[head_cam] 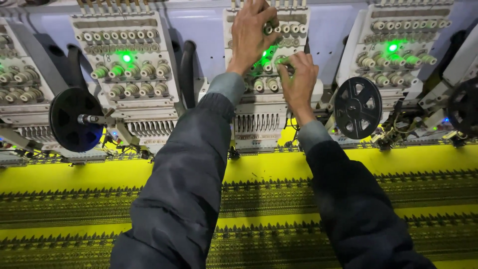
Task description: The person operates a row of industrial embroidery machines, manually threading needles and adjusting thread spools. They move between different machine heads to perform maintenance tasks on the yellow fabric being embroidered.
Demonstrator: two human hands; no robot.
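Yellow fabric (74,177) with dark stitched bands, stretched flat under a row of white embroidery machine heads, fills the lower frame. All places below are given relative to the middle white embroidery head (266,99), the one both hands work on.

Left hand (250,32) is raised to the upper part of that head, fingers curled together onto the top row of small cream tension knobs (289,29); it seems to pinch one knob or a thread there, but which cannot be told, no thread is visible. Right hand (298,82) sits lower, just right of the head's centre, fingertips closed on a green-lit knob (269,66) area in the middle row; whether it grips a knob or thread cannot be told. Both arms wear dark padded sleeves (184,199) with grey cuffs.

Green indicator light (126,58) glows on the head left of the middle one, and another green light (393,47) on the head to the right. Black spoked reel (357,107) hangs just right of the middle head; a second black reel (74,119) hangs well to its left.

Progress, judged: several patterned bands already lie stitched on the fabric below the middle head, with plain yellow strips between them, so embroidery looks partly done. Hand work at the knobs looks mid-way, both hands engaged, nothing released; needles at the head's base show no visible motion.
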